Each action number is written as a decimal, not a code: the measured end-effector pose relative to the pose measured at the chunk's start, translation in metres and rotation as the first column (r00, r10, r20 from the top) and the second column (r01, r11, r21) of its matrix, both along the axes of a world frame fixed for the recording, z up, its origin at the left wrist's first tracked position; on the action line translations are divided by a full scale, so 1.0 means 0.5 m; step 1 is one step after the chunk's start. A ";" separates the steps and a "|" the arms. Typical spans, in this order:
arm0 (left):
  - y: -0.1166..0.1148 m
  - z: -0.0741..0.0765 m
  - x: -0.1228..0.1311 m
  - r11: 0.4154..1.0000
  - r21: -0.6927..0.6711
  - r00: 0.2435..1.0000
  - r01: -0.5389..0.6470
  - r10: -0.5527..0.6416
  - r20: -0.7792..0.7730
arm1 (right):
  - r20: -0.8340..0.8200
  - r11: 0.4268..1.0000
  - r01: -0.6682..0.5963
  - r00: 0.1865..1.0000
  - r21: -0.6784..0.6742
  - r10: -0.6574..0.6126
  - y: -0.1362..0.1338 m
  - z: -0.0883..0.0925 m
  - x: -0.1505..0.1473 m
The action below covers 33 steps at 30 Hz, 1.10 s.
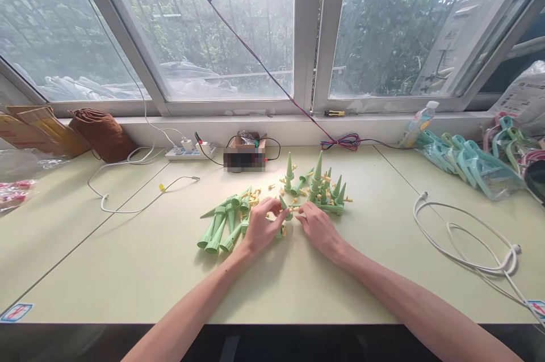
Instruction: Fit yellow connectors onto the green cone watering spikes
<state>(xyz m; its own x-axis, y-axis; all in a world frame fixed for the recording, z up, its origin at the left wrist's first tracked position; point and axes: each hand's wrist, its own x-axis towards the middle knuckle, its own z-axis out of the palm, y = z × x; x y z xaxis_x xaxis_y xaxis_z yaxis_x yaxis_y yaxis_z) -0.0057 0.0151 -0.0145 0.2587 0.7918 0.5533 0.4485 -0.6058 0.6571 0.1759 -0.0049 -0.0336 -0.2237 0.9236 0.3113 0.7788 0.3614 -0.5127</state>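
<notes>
My left hand [263,224] is closed around a green plastic watering spike [284,203], its pointed tip up. With thumb and fingers pinched, my right hand [318,227] grips a small yellow valve [293,210] at the spike's side. Whether the valve is fully seated in the spike cannot be made out. Several green spikes [219,231] lie in a pile to the left, with small yellow valves [254,194] beside them. Beyond my right hand is a group of spikes fitted with yellow valves, some upright, like the tall spike [316,180].
White cables lie on the table at left [128,211] and right [468,262]. Along the back are a brown pouch [104,135], a power strip [183,153], a small box [244,143] and a bottle [419,123]. Bagged teal clips [472,160] fill the far right.
</notes>
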 end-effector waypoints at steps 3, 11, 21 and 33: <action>-0.003 0.006 0.000 0.999 0.047 0.999 -0.026 0.024 0.043 | -0.016 1.000 -0.004 1.000 0.021 0.005 0.003 -0.005 -0.001; 0.008 0.003 -0.015 0.975 0.140 0.982 -0.175 0.163 0.093 | 0.052 0.999 -0.023 0.998 0.049 0.021 -0.002 -0.002 -0.014; 0.027 0.056 -0.017 0.976 0.096 0.980 -0.194 0.189 0.058 | 0.106 0.999 -0.018 0.994 0.046 0.013 0.012 0.003 -0.034; 0.058 0.077 0.001 0.992 0.047 0.993 -0.118 0.118 -0.005 | 0.093 0.958 -0.276 0.959 0.077 0.269 0.006 0.003 -0.033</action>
<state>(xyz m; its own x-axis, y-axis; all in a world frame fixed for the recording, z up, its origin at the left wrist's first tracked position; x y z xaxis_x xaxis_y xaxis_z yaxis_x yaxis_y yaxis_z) -0.0054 0.0441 0.0239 0.1695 0.7907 0.5882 0.5238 -0.5779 0.6259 0.1593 -0.0019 -0.0323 -0.4909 0.7937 0.3592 0.6817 0.6067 -0.4089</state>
